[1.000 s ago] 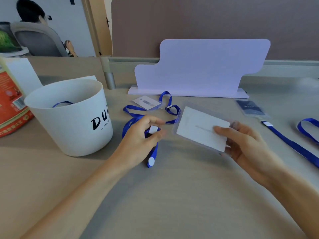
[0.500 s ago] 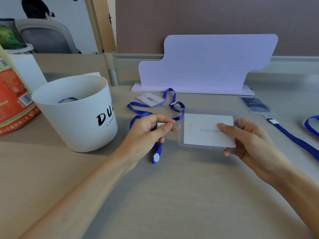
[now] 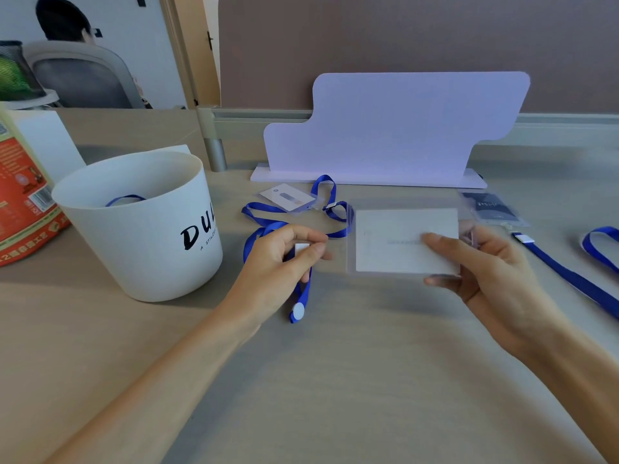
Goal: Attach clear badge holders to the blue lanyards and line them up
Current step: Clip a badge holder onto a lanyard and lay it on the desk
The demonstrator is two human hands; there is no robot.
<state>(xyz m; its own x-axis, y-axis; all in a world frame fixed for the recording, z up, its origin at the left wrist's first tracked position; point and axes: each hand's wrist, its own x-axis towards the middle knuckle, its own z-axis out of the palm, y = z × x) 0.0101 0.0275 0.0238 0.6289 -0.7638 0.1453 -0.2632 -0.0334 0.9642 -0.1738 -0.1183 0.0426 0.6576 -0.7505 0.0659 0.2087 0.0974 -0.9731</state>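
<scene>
— How far along is the work?

— About in the middle, I judge. Nearest, the left hand point(image 3: 284, 259) pinches the white clip point(image 3: 302, 247) of a blue lanyard point(image 3: 301, 296) whose tail lies on the desk point(image 3: 335, 380). The right hand point(image 3: 495, 272) holds a clear badge holder point(image 3: 402, 241), thumb on top and fingers under it. Clip and holder are just beside each other, not joined.

— And what is finished?

— Behind them a second holder point(image 3: 289, 197) lies among blue loops; if it is clipped on, I cannot tell. At the right, a dark badge holder point(image 3: 492, 207) lies at the end of its strap point(image 3: 569, 272). Farther left, the white bucket point(image 3: 144, 229) contains more blue ribbon point(image 3: 125, 198). There is no row yet.
</scene>
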